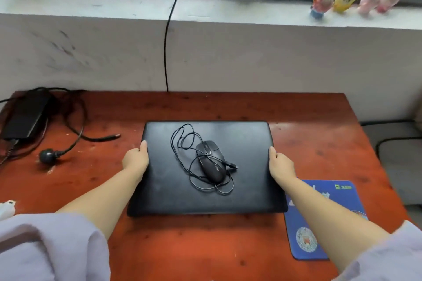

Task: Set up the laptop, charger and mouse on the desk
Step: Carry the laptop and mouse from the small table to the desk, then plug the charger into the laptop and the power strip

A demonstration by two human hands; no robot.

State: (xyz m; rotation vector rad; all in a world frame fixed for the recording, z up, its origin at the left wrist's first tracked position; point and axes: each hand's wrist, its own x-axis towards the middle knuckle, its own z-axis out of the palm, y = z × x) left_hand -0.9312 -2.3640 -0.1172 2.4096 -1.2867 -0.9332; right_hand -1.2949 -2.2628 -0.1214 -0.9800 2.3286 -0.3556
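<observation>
Closed black laptop (205,171) flat at centre of red-brown counter (205,246), lid down. Left hand (135,159) clamped on left edge at 9 o'clock, right hand (280,164) clamped on right edge at 3 o'clock, thumbs on top of lid, fingers under and hidden. Two-sided hold likely for keeping lid level: wired mouse (211,162) rides loose on top, just right of lid centre, cord (182,143) coiled around it, plug end lying at mouse's 3 o'clock. Any tilt probably sends mouse sliding. Blue mouse pad (328,235) at 4 o'clock of laptop, its near-left corner tucked under laptop's right front corner; probable home for mouse. Charger brick (25,116) at 10 o'clock, far left of counter, well apart from laptop, cables tangled beside it; barrel tip (116,136) pointing towards laptop, wall plug (46,155) lying unplugged at 9 o'clock. Separate black cable (167,52) dropping from window down behind counter at 12 o'clock. Small figurines (342,2) on sill at 1 o'clock. No containers in sight. Setup judged early: laptop unopened, nothing connected.
</observation>
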